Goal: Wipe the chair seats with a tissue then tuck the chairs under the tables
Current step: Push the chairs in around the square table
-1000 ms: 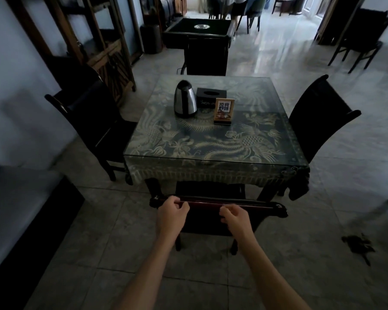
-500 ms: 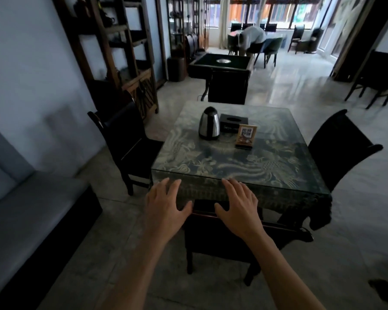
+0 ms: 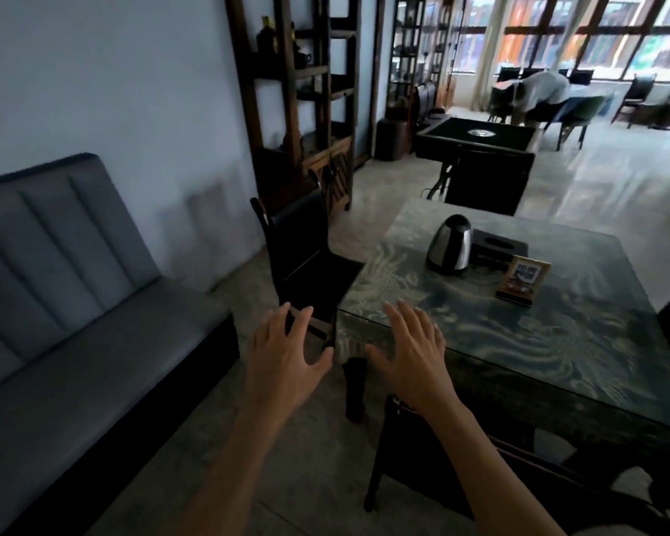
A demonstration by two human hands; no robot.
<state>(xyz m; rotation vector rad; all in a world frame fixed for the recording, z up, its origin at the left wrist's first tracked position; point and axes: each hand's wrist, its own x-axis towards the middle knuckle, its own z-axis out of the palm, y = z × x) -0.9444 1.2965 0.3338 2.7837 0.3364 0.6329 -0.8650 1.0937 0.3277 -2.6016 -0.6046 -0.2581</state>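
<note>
A square glass-topped table (image 3: 557, 342) with a patterned cloth fills the right side. A dark chair (image 3: 422, 458) stands tucked under its near edge, below my right forearm. Another dark chair (image 3: 298, 249) stands at the table's left side, its seat partly under the top. My left hand (image 3: 283, 357) floats open with fingers spread, in front of that left chair. My right hand (image 3: 414, 357) is open too, fingers spread over the table's near left corner. Neither hand holds anything. A dark tissue box (image 3: 498, 247) sits on the table behind a steel kettle (image 3: 450, 245).
A small framed card (image 3: 523, 280) stands on the table. A grey sofa (image 3: 74, 323) lines the left wall, with a floor strip between it and the table. Wooden shelves (image 3: 306, 110) stand behind. A green-topped table (image 3: 480, 141) and a bent-over person (image 3: 542, 90) are farther back.
Both hands let go of the near chair's back rail and opened. The view swung left and rose, bringing the sofa and the left chair toward the middle.
</note>
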